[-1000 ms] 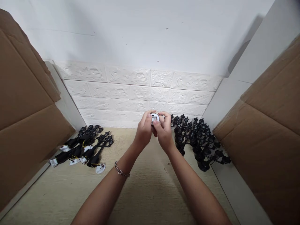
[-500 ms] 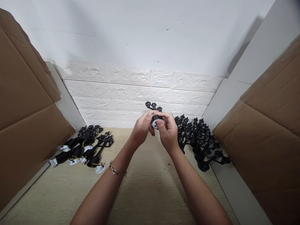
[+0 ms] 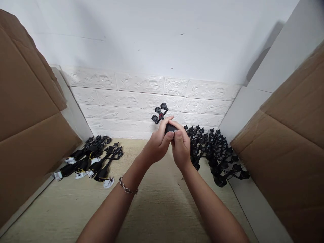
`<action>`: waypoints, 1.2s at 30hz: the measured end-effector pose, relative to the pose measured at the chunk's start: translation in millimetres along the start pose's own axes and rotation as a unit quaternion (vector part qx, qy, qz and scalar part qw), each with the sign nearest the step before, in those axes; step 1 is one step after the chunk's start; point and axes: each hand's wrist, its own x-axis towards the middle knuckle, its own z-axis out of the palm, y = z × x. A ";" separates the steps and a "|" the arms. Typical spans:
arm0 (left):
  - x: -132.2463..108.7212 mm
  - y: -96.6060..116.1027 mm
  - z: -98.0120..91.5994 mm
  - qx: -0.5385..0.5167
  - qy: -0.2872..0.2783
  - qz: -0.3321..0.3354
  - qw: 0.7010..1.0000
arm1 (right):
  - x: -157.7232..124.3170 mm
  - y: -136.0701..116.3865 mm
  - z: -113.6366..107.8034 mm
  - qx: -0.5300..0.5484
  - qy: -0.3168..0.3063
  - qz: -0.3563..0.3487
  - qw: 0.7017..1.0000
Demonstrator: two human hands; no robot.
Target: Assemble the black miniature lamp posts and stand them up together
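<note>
Both hands are wrapped around the base of a small black lamp post [image 3: 170,128] with several lantern heads [image 3: 160,113] pointing away from me. My left hand [image 3: 162,139] grips the base from the left. My right hand [image 3: 181,143] closes on it from the right. The two thumbs press side by side at the near end of the base, where a sliver of pale disc shows; most of that disc is hidden by the thumbs. A reddish spot shows where the lantern arms meet.
On the left lie several black lamp posts [image 3: 102,170] with yellow wires and loose white discs [image 3: 108,182]. Many similar lamp posts [image 3: 220,152] stand crowded on the right. Cardboard sheets [image 3: 32,114] [image 3: 286,141] flank both sides, and a white brick-patterned wall [image 3: 141,82] closes the back.
The lamp post has turned in my hands, so its lantern heads now show farther out and to the left. Both thumbs have come together over the white disc, which was more exposed before.
</note>
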 end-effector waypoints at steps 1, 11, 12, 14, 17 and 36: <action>0.4 -0.5 0.3 0.014 0.001 0.009 1.000 | -0.2 0.6 0.6 0.008 0.008 -0.003 1.000; -1.1 -7.5 10.2 0.098 0.016 0.041 0.994 | -0.3 -2.9 1.6 -0.107 0.053 -0.089 0.989; -1.2 -7.5 10.3 0.097 0.016 0.040 0.994 | -0.2 -2.6 1.6 -0.109 0.053 -0.093 0.988; -0.9 -8.0 9.4 0.087 0.018 0.042 0.995 | -0.1 -1.8 1.6 -0.097 0.053 -0.092 0.990; 1.1 -8.9 5.0 0.056 0.016 0.044 0.997 | 0.6 -2.2 1.5 -0.054 0.039 -0.072 0.995; 7.5 12.5 -21.4 -0.057 -0.060 0.017 0.996 | 1.5 -11.8 0.9 -0.125 -0.077 -0.213 0.966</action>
